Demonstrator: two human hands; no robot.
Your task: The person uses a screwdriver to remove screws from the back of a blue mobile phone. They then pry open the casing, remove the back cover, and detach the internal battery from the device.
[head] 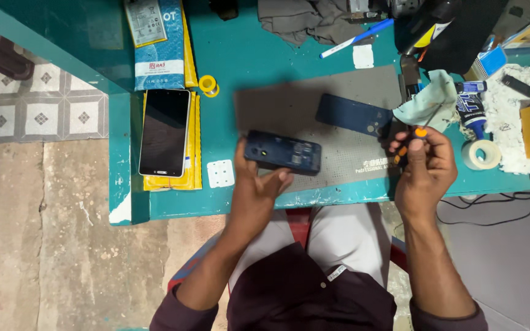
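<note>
My left hand [254, 184] grips a dark blue phone body [283, 152] with its back cover off, holding it just above the grey work mat [338, 92]. The phone's inner parts face up. My right hand [423, 164] is closed around a small screwdriver with an orange and black handle [413, 140], to the right of the phone and apart from it. A separate dark blue back cover [354, 114] lies on the mat beyond the phone.
On the teal table [228, 49], a phone screen panel [164, 132] rests on yellow packets at left. A small white square pad [220, 173], yellow reel [208, 85], grey cloth [305, 21], pen [357, 38], tape roll [481, 154] and glue tube [472, 104] lie around.
</note>
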